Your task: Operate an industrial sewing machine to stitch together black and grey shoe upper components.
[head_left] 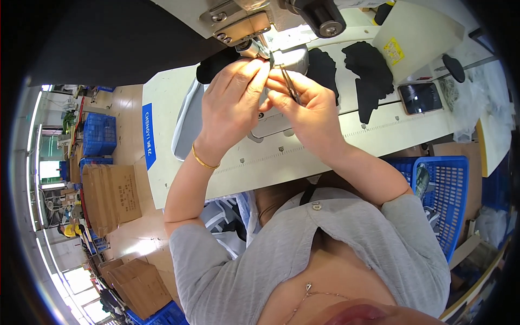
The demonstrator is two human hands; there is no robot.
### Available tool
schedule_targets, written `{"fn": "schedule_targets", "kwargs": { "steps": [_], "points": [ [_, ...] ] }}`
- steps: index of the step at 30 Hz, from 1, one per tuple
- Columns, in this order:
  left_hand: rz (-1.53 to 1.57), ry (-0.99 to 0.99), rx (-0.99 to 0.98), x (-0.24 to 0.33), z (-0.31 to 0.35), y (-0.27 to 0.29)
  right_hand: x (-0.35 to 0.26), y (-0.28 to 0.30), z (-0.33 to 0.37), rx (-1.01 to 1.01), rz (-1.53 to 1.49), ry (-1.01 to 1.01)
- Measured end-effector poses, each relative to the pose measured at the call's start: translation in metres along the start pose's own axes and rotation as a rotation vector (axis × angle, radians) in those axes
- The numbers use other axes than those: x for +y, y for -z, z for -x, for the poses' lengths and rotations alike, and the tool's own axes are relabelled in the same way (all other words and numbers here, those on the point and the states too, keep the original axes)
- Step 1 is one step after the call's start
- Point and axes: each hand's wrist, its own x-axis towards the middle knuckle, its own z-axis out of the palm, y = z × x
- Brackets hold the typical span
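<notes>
Both hands are close together under the lit head of a sewing machine (pixel 246 27), at its needle area. My left hand (pixel 233 97) is closed, its fingertips pinched together beside the presser foot; whatever they hold is hidden. A dark pair of slim metal tweezers (pixel 291 86) is in my right hand (pixel 311 111), pointing up toward the needle area. The right fingertips nearly meet the left ones. Dark fabric (pixel 214 66) shows behind my left hand. Two cut black fabric pieces (pixel 371 76) lie to the right on the machine table (pixel 216 181).
A phone (pixel 420 98) lies at the table's right, near clear plastic bags (pixel 482 100). Below the right side stands a blue basket (pixel 452 200). A grey tray-like recess (pixel 187 122) is left of my hands. Cardboard boxes (pixel 111 197) stand on the floor at left.
</notes>
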Motion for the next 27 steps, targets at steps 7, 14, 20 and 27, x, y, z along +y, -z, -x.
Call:
{"fn": "schedule_targets", "kwargs": {
  "steps": [7, 14, 20, 27],
  "points": [
    [-0.015, 0.06, -0.019, -0.004, 0.004, 0.0, -0.003, -0.006, -0.002, -0.025, 0.061, 0.015],
    [0.026, 0.1, -0.023, -0.002, 0.002, -0.001, -0.005, -0.006, -0.002, -0.018, 0.078, 0.017],
    [0.17, 0.225, 0.019, 0.0, -0.001, -0.001, -0.007, -0.003, 0.0, -0.003, 0.083, -0.032],
    [-0.078, 0.394, -0.162, -0.085, -0.008, 0.011, -0.013, 0.005, 0.012, 0.028, 0.357, 0.103]
  ]
}}
